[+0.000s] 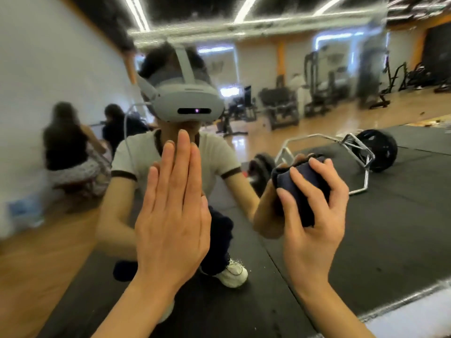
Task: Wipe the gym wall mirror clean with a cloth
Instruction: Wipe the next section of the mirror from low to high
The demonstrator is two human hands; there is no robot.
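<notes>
The gym wall mirror (pixel 317 113) fills nearly the whole view and reflects me crouching in a headset. My left hand (pixel 170 211) lies flat against the glass, fingers straight and together, pointing up. My right hand (pixel 314 213) grips a bunched dark navy cloth (pixel 302 189) and holds it against the mirror, to the right of the left hand. Its reflection meets it at the glass. Hazy streaks show on the upper right part of the mirror.
The mirror's edge runs along the lower right, with a white strip (pixel 415 313) below it. Reflected in the glass are a hex barbell (pixel 361 152) on black floor mats, weight machines, a wooden floor and two people crouching at the left.
</notes>
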